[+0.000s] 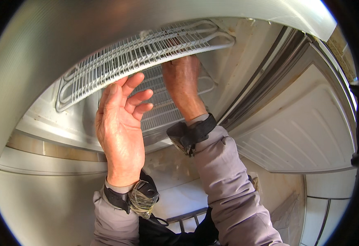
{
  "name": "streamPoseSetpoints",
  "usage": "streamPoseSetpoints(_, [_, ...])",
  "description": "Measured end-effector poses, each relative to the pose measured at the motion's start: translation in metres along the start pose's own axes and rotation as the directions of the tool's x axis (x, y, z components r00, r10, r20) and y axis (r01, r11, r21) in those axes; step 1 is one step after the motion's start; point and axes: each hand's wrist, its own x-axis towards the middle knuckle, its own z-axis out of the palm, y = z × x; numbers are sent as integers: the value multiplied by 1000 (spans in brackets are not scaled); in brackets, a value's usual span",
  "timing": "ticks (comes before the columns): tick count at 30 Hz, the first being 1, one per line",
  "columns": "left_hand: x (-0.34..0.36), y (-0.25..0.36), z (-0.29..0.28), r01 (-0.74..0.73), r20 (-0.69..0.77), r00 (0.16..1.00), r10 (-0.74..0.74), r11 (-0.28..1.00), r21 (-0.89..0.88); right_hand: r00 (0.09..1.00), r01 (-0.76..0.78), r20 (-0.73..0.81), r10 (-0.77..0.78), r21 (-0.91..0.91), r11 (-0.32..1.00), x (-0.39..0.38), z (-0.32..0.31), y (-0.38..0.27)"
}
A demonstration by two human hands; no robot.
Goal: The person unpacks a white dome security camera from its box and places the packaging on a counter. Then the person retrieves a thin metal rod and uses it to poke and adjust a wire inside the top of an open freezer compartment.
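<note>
Inside a freezer compartment, a white wire-and-tube shelf [146,55] with looped tube ends slants across the upper part of the view. My left hand [124,119] is raised palm up at its front edge, thumb and fingers loosely bent and apart. The fingertips are close to the shelf's underside; whether they touch it I cannot tell. My right hand [182,74] reaches in under the shelf's front edge, near its right end. Its fingers are behind the wires and mostly hidden, so what they hold does not show. Lower down, a second wire shelf [161,117] shows between my arms.
The open freezer door [306,127] with its ribbed inner panel stands at the right. A pale curved panel [35,53] arches over the top and left. Black straps with wrapped devices [143,194] circle both wrists. A dark barred frame [186,219] lies below.
</note>
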Motion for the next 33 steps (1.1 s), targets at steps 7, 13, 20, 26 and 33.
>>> streamPoseSetpoints(7, [0, 0, 0, -6, 5, 1000, 6, 1000, -5, 999, -17, -44, 14, -56, 998, 2, -5, 2])
streamPoseSetpoints(13, [0, -3, -2, 6, 10, 1000, -6, 1000, 9, 999, -48, 15, 46, 138, 989, 1, 0, -1])
streamPoseSetpoints(20, [0, -2, -2, -4, -3, 1000, 4, 1000, 10, 998, 27, -48, -30, -46, 999, 0, -4, 2])
streamPoseSetpoints(26, [0, -4, -2, 32, -5, 999, -32, 999, 6, 1000, 13, 13, -15, 137, 990, 3, -8, 5])
streamPoseSetpoints(33, [0, -4, -4, 28, -5, 1000, -28, 1000, -9, 998, -57, 48, 50, 155, 986, 1, -5, 5])
